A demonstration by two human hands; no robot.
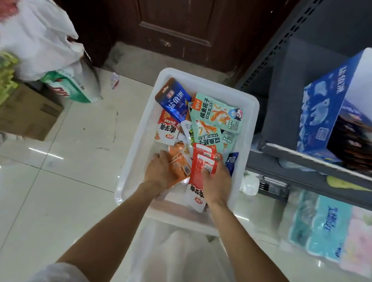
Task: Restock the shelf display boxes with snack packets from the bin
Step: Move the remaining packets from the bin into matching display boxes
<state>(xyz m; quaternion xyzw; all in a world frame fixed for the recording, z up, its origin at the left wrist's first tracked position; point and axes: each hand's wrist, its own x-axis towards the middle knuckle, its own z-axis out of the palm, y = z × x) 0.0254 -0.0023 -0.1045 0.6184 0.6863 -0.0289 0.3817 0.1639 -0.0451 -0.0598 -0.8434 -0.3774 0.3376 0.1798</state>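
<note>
1. Head view, where things lie: the white plastic bin (143,120) sits on the tiled floor in front of the person, holding a loose heap of snack packets: a blue packet (174,101) and mint-green packets (217,115) at the far end, red and orange ones nearer.
2. Head view, hands: the left hand (160,169) curls around a small fan of orange packets (178,161) inside the bin. The right hand (216,181) grips a stack of red packets (202,165), fingers wrapped over their face; a white-and-red packet end sticks out below the wrist.
3. Head view, target: the blue display box (320,107) stands on the grey shelf (321,163) to the right, its open side showing dark packets already inside.
4. Handling, as a judgement: the packets look light, thin and flexible, with glossy film that is likely slippery, so a stack may slide apart. Pinching across the flat faces near the middle, with edges squared up, should hold them best; the sealed top edges with hang holes look stiffer but give a narrower purchase.
</note>
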